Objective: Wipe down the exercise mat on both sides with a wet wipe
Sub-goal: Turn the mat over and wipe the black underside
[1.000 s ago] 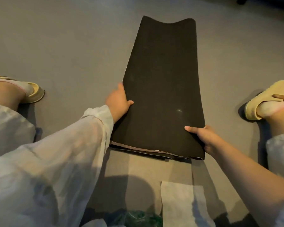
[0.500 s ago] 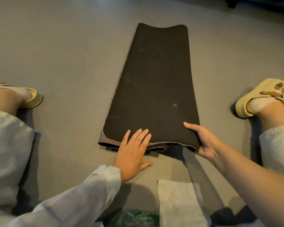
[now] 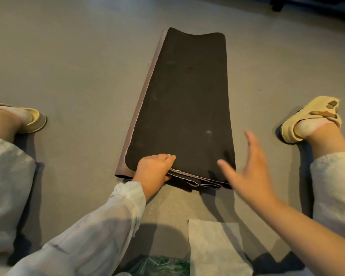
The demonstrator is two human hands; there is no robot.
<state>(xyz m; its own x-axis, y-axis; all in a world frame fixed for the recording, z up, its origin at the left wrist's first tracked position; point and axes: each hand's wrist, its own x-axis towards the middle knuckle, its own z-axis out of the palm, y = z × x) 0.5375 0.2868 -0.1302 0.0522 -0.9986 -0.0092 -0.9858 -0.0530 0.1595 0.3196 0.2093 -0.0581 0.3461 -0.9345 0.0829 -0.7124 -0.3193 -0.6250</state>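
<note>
The exercise mat (image 3: 183, 108) lies on the grey floor (image 3: 78, 66) between the person's spread legs, folded lengthwise into several layers, its dark side up. A brownish-pink underside shows as a narrow strip along its left edge and curls out at the near left corner. At the near end the stacked layers fan slightly apart, about 3 or 4 edges, though the shadow there makes the count uncertain.

The left hand (image 3: 153, 168) is at the near edge of the mat, left of its middle. Its grip is curled over the top layers: fingers on the dark upper face, thumb at the edge below. The forearm wears a loose, pale sleeve (image 3: 100, 226).

The right hand (image 3: 247, 170) is above the mat's near right corner, fingers straight and fanned wide, holding nothing. It is motion-blurred, so whether it touches the mat is not clear.

A white wet wipe (image 3: 215, 246) lies flat on the floor near the bottom of the view, well short of the mat. Just left of it sits a green crinkled packet (image 3: 161, 265), partly cut off. Both feet wear yellow sandals, the left sandal (image 3: 34, 120) and the right sandal (image 3: 311, 116), on either side of the mat.
</note>
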